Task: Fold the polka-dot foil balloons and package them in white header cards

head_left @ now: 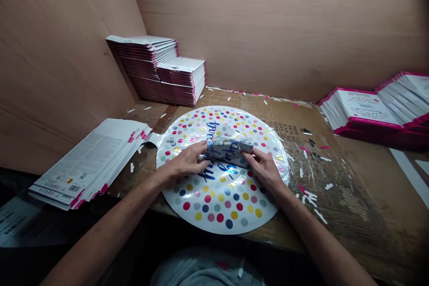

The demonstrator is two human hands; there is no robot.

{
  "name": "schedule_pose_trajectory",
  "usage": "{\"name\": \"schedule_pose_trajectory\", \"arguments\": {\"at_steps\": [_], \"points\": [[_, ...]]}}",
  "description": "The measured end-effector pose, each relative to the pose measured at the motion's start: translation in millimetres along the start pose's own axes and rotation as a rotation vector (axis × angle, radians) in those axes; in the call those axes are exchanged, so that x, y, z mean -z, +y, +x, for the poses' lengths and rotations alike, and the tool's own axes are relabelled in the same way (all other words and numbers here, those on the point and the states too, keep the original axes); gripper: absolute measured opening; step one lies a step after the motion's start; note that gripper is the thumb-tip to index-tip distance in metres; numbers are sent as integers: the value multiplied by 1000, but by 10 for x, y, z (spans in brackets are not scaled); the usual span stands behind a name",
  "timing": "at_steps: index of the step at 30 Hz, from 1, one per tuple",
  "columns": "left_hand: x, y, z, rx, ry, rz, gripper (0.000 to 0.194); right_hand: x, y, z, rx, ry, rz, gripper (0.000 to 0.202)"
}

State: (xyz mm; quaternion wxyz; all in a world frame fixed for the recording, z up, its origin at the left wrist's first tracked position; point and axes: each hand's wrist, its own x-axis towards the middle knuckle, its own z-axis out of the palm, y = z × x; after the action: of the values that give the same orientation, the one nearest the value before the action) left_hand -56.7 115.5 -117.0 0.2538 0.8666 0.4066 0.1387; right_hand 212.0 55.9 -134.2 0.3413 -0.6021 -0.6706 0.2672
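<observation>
A flat round foil balloon (221, 205), white with coloured dots and blue script lettering, lies in front of me. Its tail (153, 139) sticks out at the left. Over its middle, a small folded foil balloon (229, 151), silvery with a bit of blue lettering, is held between my two hands. My left hand (189, 158) grips its left end, fingers closed. At the other end, my right hand (263, 167) pinches the lower right corner between thumb and fingers. Some of my fingertips are hidden behind the folded foil.
Stacked white and pink card packets (181, 78) stand at the back left. More packets (368, 109) lean at the right. A fanned pile of printed card sleeves (97, 156) lies left. Paper scraps (310, 196) litter the cardboard-covered table (335, 178). Wooden panels (268, 27) wall the back and left.
</observation>
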Motion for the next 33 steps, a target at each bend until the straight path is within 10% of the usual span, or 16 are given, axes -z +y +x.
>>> {"name": "schedule_pose_trajectory", "arguments": {"at_steps": [7, 14, 19, 25, 33], "points": [[-181, 311, 324, 410, 279, 217, 40, -154, -247, 467, -264, 98, -647, 29], [-308, 317, 375, 528, 246, 386, 33, -241, -277, 783, -321, -54, -846, 44], [-364, 311, 414, 513, 248, 406, 32, -234, -418, 994, -193, -50, -883, 34], [-333, 259, 310, 482, 308, 338, 28, -229, -673, 1227, 125, -337, -809, 27], [-292, 329, 79, 410, 568, -380, 30, -339, -512, 557, 183, -266, -263, 34]]}}
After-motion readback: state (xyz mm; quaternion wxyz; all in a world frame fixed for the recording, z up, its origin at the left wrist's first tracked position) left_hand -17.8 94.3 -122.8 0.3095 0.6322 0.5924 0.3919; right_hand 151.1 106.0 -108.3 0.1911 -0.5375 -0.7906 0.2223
